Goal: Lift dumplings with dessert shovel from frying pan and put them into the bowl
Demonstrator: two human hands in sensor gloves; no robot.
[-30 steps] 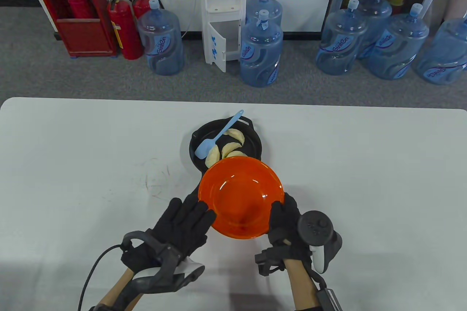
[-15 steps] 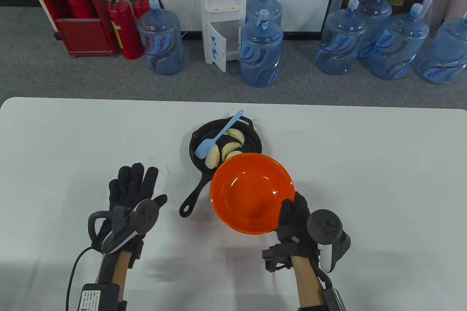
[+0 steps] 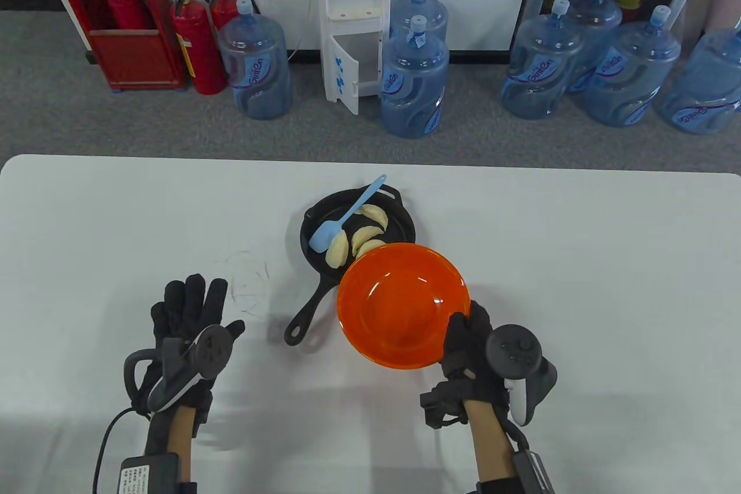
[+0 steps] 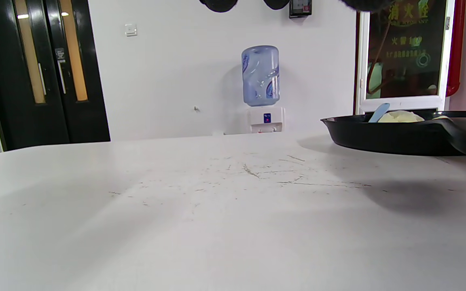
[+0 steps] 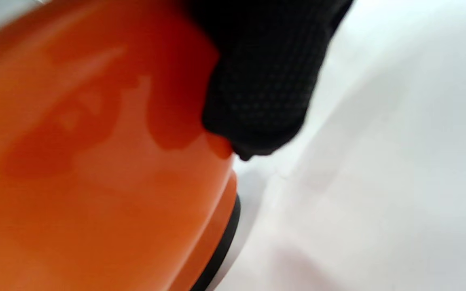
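My right hand (image 3: 466,337) grips the near right rim of an empty orange bowl (image 3: 402,306) and holds it above the table, over the near right edge of the black frying pan (image 3: 315,227). In the right wrist view the bowl's underside (image 5: 95,161) fills the frame, with a gloved finger (image 5: 261,81) against it. Several pale dumplings (image 3: 373,216) lie in the pan, and a light blue dessert shovel (image 3: 344,216) rests across them, its handle pointing far right. My left hand (image 3: 188,308) lies flat and open on the table, left of the pan handle (image 3: 304,320). The pan (image 4: 395,133) shows in the left wrist view.
The white table (image 3: 579,262) has scuff marks (image 3: 249,285) between my left hand and the pan. Beyond the far edge stand water jugs (image 3: 414,80), a dispenser (image 3: 353,19) and fire extinguishers (image 3: 200,42) on the floor.
My left hand let go of the bowl, swung left and settled flat on the table. My right hand carried the bowl slightly right, uncovering the pan handle.
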